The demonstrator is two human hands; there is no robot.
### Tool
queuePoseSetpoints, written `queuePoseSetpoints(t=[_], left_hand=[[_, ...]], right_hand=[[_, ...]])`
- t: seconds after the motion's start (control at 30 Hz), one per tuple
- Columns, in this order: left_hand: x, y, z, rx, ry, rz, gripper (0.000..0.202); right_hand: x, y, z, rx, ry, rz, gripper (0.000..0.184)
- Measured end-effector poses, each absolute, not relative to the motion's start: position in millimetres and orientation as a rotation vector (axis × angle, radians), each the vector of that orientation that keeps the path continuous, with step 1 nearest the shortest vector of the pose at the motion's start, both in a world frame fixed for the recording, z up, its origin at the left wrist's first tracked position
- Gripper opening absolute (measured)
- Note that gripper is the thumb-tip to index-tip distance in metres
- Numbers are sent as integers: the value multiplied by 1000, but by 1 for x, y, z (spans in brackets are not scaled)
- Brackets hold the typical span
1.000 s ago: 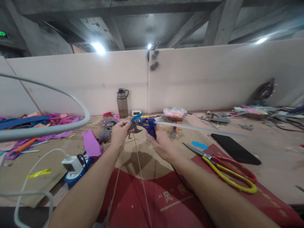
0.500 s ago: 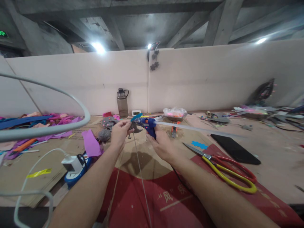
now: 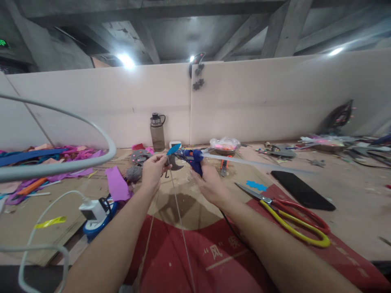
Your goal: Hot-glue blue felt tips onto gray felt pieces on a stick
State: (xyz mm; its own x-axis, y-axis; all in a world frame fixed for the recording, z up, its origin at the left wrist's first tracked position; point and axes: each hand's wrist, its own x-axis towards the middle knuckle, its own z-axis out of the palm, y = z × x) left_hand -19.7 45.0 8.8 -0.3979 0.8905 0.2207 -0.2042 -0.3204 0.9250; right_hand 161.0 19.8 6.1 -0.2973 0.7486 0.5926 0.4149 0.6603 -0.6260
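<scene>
My right hand (image 3: 210,182) is closed around the handle of a blue hot glue gun (image 3: 194,159), its nozzle pointing left. A long clear glue stick (image 3: 238,159) sticks out of the gun's back. My left hand (image 3: 154,170) pinches a small blue felt piece (image 3: 174,149) between thumb and fingers, close to the nozzle. From the left fingertips a thin pale string (image 3: 179,209) hangs down toward me. Just behind the nozzle lies a grey crescent-shaped piece (image 3: 175,164), partly hidden. Whether the nozzle touches the felt, I cannot tell.
Large scissors (image 3: 284,211) with red and yellow handles lie at right, beside a black phone (image 3: 302,190) and a blue felt scrap (image 3: 256,186). A bottle (image 3: 157,133) stands at the back. Felt scraps (image 3: 117,185), a blue power strip (image 3: 99,228) and a white cable (image 3: 106,152) are at left.
The blue felt piece has tilted, showing more of its face. The glue gun and my right hand have shifted slightly right and down.
</scene>
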Motion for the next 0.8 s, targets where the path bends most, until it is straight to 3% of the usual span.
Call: queuePoseSetpoints(t=[0.8], left_hand=[[-22,45,9,1011,1077,1796,21]], right_hand=[[163,27,3,-948,-1866,420,32]])
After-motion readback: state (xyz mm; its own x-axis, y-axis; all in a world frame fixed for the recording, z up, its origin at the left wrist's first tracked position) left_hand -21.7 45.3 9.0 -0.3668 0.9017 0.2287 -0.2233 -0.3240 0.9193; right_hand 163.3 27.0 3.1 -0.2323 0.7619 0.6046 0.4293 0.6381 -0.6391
